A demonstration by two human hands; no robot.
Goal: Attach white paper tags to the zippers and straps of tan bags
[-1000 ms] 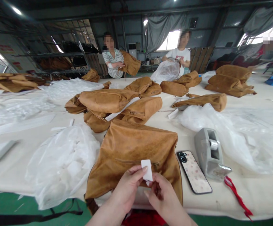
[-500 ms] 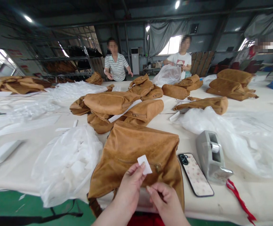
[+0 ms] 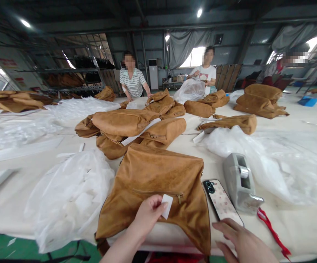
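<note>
Between the thumb and fingers of my left hand is a small white card, held over the front of a tan leather bag. The bag lies flat on the table, with a zipper across its front. My right hand is off the bag to the right, its fingers apart and holding nothing. It is close to the lower end of a phone in a patterned case. A grey tape dispenser stands just beyond the phone.
A clear plastic bag of white pieces lies on the left, and more plastic sheeting on the right. Several tan bags are heaped beyond. A red strap lies near the front edge. Co-workers stand across the table.
My right hand has moved from beside my left hand to the right, near the phone, and its fingers have spread. The left hand keeps the card, now slightly lower. The view has shifted a little.
</note>
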